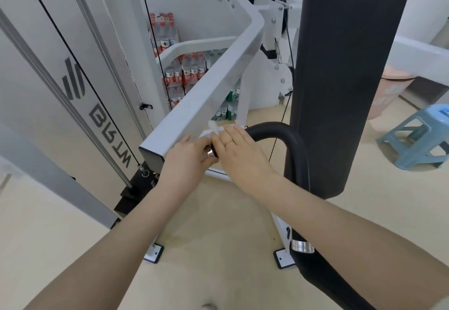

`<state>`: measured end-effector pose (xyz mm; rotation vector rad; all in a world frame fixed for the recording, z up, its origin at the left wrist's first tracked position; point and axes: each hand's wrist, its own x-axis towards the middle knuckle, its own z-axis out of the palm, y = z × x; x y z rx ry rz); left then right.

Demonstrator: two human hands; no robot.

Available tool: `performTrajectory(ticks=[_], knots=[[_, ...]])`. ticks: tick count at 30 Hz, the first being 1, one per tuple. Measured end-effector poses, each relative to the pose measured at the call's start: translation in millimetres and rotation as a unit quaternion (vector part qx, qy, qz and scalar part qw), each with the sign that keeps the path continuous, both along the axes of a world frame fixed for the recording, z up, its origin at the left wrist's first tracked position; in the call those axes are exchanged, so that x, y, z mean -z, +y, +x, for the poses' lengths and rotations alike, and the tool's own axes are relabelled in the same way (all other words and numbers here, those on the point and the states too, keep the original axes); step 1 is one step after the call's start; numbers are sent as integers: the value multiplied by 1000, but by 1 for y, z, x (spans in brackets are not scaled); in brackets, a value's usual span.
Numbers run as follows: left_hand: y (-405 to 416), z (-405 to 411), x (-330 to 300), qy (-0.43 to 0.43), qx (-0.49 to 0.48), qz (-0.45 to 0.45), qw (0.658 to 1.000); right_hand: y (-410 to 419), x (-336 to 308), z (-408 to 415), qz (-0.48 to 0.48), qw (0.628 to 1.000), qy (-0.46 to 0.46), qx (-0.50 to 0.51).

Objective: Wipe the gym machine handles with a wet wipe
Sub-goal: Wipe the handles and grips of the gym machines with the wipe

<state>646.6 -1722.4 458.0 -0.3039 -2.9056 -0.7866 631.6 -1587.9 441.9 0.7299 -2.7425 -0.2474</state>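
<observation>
Both forearms reach to the black handle (269, 131), where the left hand (188, 155) pinches its metal end cap (211, 152) and the right hand (237, 150) lies flat-fingered, pressing the wet wipe (213, 127) there; wiping is likely underway, next sliding along the curve.

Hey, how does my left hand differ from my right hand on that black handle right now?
The left hand sits at the handle's metal end cap, fingers curled round it; the right hand lies further along, fingers fairly straight over the black grip. The right hand wears a ring; none shows on the left. The white wipe peeks out beyond the right hand's fingertips, not the left's. Both touch the same handle.
</observation>
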Motion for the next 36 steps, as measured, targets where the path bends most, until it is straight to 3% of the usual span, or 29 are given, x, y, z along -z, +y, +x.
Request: performTrajectory(ticks=[4,8,13,17,20,22,27,31,36], knots=[[-1,-1,0,6,-4,15,1000,24,-1,-8,23,997,56,-49],[-2,-2,-1,-9,1,16,1000,16,6,-4,-9,995,88,47],[-3,0,-5,-12,2,30,999,1,3,-4,17,996,86,-27],[-3,-1,-5,-8,15,6,1000,44,-17,-10,28,993,41,103],[-4,-1,-4,-8,20,9,1000,71,-25,-6,-42,984,-17,170],[-5,-1,-3,-4,21,7,1000,78,-25,-1,-136,967,-63,206],[-3,1,-3,14,21,-22,999,85,-26,22,-416,833,-196,307],[-1,2,-3,22,23,-39,999,87,-14,47,-506,762,-229,333],[1,4,-4,28,22,-30,999,77,0,64,-424,820,-164,348]])
